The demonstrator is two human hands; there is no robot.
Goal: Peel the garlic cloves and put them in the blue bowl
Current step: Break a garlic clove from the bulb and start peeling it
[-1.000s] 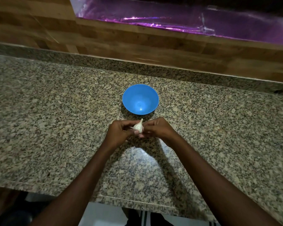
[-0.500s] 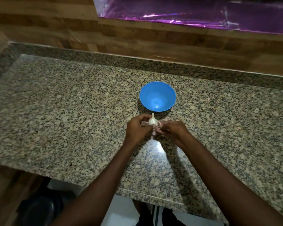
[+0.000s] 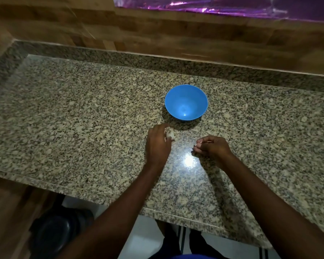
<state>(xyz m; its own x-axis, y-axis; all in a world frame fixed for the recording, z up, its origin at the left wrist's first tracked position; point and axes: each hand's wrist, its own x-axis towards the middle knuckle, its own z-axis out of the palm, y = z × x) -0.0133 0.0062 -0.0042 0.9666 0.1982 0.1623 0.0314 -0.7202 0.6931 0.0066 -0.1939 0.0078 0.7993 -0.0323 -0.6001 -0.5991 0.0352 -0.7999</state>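
Observation:
A blue bowl (image 3: 186, 104) stands on the granite counter and nothing shows inside it. Just in front of it, my left hand (image 3: 158, 143) grips a white garlic bulb (image 3: 170, 135), mostly hidden by the fingers. My right hand (image 3: 211, 147) is apart from it to the right, low over the counter, with its fingers curled. Something small and pale shows at its fingertips (image 3: 198, 146); whether that is a clove or only nails is too blurred to tell.
The granite counter (image 3: 82, 118) runs wide to the left and right, with a raised granite lip and a wooden wall behind. Its front edge is near my forearms. A dark round object (image 3: 54, 232) sits on the floor at lower left.
My hands have come apart: the left keeps the garlic bulb, the right has drawn away to the right. The camera view has shifted, so the bowl sits further right in frame.

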